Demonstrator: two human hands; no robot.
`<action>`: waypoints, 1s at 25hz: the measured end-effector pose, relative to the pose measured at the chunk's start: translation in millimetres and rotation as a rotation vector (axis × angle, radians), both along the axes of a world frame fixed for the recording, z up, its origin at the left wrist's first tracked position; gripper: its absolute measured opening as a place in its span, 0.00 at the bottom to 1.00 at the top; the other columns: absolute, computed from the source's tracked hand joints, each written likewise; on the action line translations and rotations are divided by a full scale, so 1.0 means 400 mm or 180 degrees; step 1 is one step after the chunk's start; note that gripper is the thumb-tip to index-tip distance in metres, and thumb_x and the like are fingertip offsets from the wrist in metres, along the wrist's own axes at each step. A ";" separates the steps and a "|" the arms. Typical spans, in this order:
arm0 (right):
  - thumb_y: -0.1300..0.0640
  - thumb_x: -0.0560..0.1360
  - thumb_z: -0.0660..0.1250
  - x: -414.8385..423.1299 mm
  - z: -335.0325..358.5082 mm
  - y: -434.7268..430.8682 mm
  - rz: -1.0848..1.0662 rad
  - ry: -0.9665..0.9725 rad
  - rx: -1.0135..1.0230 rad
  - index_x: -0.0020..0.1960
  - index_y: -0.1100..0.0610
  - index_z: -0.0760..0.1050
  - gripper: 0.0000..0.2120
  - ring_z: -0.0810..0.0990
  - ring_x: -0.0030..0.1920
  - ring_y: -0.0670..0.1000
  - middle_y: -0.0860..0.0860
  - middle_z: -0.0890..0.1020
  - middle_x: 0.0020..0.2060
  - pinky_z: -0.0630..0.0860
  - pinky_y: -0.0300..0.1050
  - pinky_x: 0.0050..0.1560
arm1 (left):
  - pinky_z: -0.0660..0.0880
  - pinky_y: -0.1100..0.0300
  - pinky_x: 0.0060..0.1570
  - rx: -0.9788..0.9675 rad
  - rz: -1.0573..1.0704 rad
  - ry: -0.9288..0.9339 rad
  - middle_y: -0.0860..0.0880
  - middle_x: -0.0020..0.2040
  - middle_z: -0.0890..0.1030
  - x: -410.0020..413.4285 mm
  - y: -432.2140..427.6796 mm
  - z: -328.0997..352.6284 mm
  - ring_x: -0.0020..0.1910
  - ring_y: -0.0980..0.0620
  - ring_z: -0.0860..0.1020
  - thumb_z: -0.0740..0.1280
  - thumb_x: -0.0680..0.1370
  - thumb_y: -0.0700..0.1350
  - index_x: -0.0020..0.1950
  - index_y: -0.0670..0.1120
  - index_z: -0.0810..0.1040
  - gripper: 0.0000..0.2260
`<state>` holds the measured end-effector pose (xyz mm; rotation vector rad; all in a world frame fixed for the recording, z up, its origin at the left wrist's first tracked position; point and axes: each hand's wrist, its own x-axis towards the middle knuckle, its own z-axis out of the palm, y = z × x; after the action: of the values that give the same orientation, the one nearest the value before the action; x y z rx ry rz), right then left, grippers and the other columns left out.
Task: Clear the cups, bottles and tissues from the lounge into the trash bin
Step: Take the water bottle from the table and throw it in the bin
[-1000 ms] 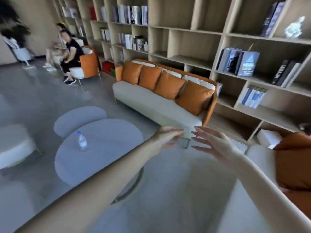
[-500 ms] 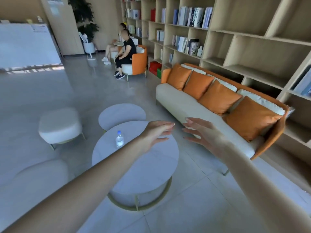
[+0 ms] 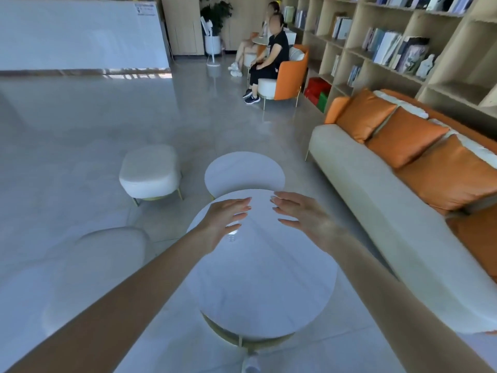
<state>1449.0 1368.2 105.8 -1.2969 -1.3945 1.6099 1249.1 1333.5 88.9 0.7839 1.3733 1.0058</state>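
— Where was the bottle (image 3: 231, 236)?
— On the round table (image 3: 269, 278), mostly hidden behind the left hand (image 3: 228, 216); only its lower part showed under the fingers.
— Did either hand have it?
— No. The left hand and the right hand (image 3: 298, 214) both hovered above the tabletop, fingers straight and spread, holding nothing.
— What could have gone wrong?
— The bottle looked light and narrow, so I judged a careless brush from those spread fingers might tip it and roll it off the edge. And no trash bin was in sight
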 end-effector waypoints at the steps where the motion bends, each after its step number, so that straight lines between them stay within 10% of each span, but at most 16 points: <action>1: 0.52 0.75 0.69 -0.017 -0.021 0.052 0.0035 0.0012 -0.0064 0.68 0.56 0.72 0.23 0.78 0.62 0.48 0.48 0.81 0.60 0.74 0.49 0.64 | 0.73 0.54 0.64 -0.0050 0.0081 0.0020 0.49 0.59 0.83 -0.018 0.037 -0.016 0.62 0.51 0.78 0.70 0.76 0.51 0.62 0.47 0.80 0.16; 18: 0.55 0.71 0.74 -0.368 -0.745 0.667 -0.0045 -0.0647 -0.0525 0.62 0.54 0.77 0.20 0.78 0.57 0.44 0.46 0.80 0.57 0.72 0.29 0.50 | 0.74 0.55 0.62 -0.0672 0.0861 -0.0166 0.49 0.58 0.82 -0.292 0.642 -0.706 0.60 0.52 0.79 0.69 0.77 0.52 0.60 0.45 0.80 0.16; 25: 0.55 0.68 0.77 -0.460 -1.046 0.739 -0.0349 -0.0902 -0.0530 0.66 0.52 0.74 0.28 0.73 0.64 0.45 0.45 0.76 0.64 0.68 0.39 0.63 | 0.71 0.57 0.65 -0.0858 0.0572 -0.0008 0.53 0.57 0.83 -0.314 0.759 -0.970 0.59 0.54 0.78 0.67 0.77 0.57 0.57 0.49 0.82 0.15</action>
<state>1264.9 1663.8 -312.4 -1.7245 -1.3456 1.5393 1123.3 1637.1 -299.0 0.4648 1.5590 0.9327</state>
